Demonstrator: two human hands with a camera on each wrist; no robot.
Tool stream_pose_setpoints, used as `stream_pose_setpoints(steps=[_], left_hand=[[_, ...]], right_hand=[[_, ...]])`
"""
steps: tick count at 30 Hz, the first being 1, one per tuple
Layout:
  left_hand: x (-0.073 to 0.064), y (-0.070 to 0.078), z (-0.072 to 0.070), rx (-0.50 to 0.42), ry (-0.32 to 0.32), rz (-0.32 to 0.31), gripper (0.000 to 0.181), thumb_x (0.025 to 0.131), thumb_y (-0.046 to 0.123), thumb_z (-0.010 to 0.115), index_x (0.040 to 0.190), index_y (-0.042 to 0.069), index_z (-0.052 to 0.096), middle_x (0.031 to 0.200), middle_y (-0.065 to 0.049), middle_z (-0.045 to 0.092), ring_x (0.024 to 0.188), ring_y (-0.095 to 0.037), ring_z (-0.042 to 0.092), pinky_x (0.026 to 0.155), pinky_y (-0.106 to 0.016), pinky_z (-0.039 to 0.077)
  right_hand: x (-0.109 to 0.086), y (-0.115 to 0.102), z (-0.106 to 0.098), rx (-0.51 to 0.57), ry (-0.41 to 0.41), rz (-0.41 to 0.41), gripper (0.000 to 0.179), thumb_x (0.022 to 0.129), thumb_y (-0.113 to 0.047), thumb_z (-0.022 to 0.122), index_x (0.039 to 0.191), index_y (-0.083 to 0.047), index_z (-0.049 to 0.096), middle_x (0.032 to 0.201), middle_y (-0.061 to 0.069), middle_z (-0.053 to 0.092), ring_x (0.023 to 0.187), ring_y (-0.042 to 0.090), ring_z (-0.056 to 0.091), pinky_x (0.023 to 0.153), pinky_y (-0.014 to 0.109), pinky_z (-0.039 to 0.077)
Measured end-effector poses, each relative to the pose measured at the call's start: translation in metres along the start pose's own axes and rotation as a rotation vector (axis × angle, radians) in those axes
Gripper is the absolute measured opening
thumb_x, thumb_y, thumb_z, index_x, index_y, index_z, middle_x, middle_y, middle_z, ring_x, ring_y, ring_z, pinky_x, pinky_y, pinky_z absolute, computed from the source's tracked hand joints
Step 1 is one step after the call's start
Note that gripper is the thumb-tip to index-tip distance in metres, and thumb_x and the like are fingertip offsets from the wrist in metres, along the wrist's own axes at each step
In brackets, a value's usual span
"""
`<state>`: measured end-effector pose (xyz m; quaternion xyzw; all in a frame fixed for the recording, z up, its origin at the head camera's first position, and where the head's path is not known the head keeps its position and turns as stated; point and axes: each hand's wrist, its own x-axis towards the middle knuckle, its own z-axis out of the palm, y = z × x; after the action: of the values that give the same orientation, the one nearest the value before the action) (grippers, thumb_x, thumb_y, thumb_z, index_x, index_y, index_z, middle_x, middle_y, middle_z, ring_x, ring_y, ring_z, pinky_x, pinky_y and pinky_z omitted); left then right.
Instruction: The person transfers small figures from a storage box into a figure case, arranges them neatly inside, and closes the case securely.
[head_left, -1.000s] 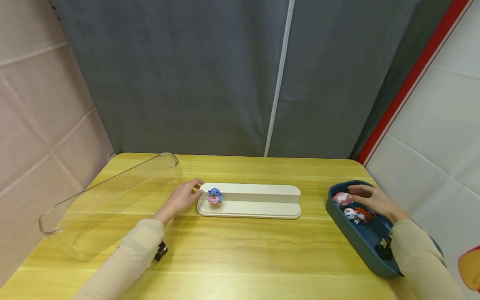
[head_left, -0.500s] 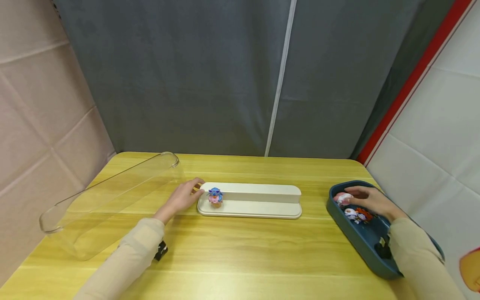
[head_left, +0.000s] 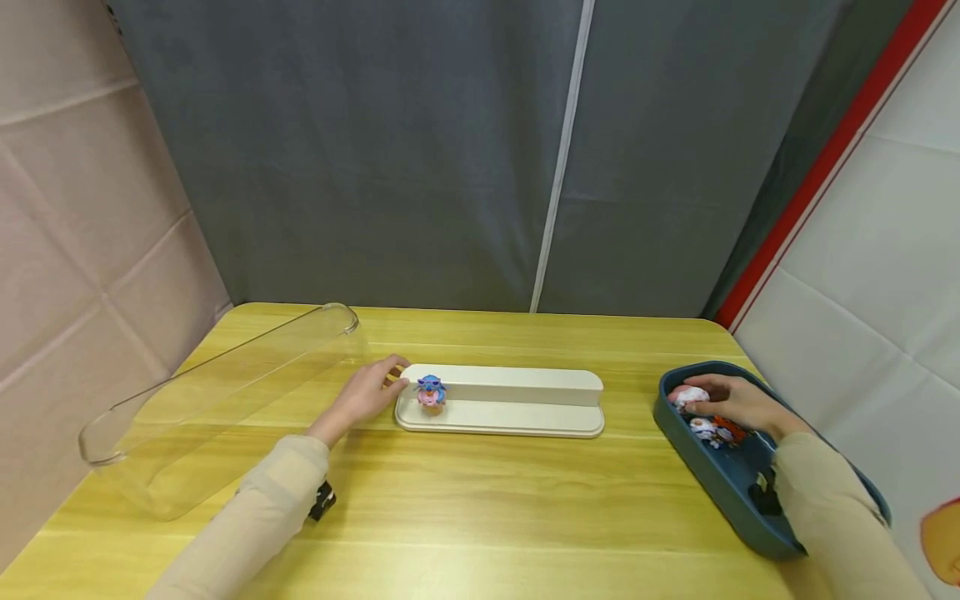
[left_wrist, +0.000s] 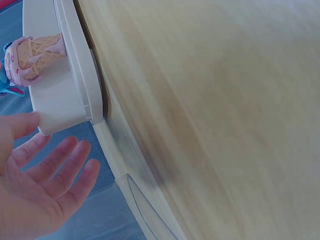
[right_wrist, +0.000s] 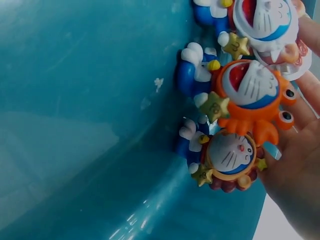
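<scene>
My left hand (head_left: 367,390) is at the left end of a long cream stepped display stand (head_left: 517,418). In the left wrist view its thumb touches the stand's corner, with the other fingers spread loosely. A blue-and-pink figurine with a waffle-cone base (head_left: 431,397) stands upright at that end. My right hand (head_left: 741,405) reaches into a dark blue tray (head_left: 712,479) and pinches a pink-and-white-capped figurine (head_left: 690,397) between thumb and fingers. Beside it in the right wrist view lie an orange crab-capped figurine (right_wrist: 250,95) and one with a brown-fringed head (right_wrist: 230,155).
A clear, long box-shaped cover (head_left: 225,400) lies at the left of the wooden table (head_left: 480,508). A grey curtain (head_left: 375,167) hangs behind the table. White panels (head_left: 862,275) rise at the right, past the tray.
My right hand has moved slightly left and closed its fingers round the pink-and-white-capped figurine, which has turned a little. My left hand stays by the stand.
</scene>
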<state>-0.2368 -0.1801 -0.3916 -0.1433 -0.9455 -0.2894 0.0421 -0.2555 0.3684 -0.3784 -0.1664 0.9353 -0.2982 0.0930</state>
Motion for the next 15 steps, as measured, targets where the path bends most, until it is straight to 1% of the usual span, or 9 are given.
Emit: stream_pose_setpoints(steps=[3,10,15], left_hand=[[-0.0005,-0.0002,0.0001,0.002,0.000,0.000,0.027,0.088,0.015,0.055,0.113,0.005,0.053,0.102,-0.016,0.059,0.085,-0.027,0.058,0.075,-0.042,0.045],[-0.0008,-0.0011,0.0003,0.000,0.001,0.004,0.026,0.088,0.015,0.055,0.112,0.005,0.053,0.101,-0.015,0.059,0.085,-0.026,0.058,0.074,-0.042,0.046],[-0.0011,-0.0006,0.0001,-0.004,-0.004,0.000,0.027,0.088,0.015,0.054,0.113,0.005,0.053,0.102,-0.016,0.059,0.085,-0.027,0.058,0.075,-0.042,0.045]], right_hand=[[0.0001,0.0002,0.0005,-0.002,-0.005,0.003,0.054,0.083,-0.029,0.061,0.121,0.006,0.047,0.105,0.016,0.055,0.089,0.025,0.052,0.069,0.031,0.046],[0.0000,0.0008,0.0017,0.033,-0.011,0.022,0.053,0.083,-0.028,0.062,0.122,0.005,0.046,0.103,0.014,0.055,0.087,0.022,0.052,0.066,0.030,0.046],[0.0005,0.0003,0.0014,0.030,-0.013,0.022,0.053,0.083,-0.029,0.061,0.121,0.005,0.047,0.103,0.015,0.054,0.087,0.024,0.052,0.065,0.031,0.046]])
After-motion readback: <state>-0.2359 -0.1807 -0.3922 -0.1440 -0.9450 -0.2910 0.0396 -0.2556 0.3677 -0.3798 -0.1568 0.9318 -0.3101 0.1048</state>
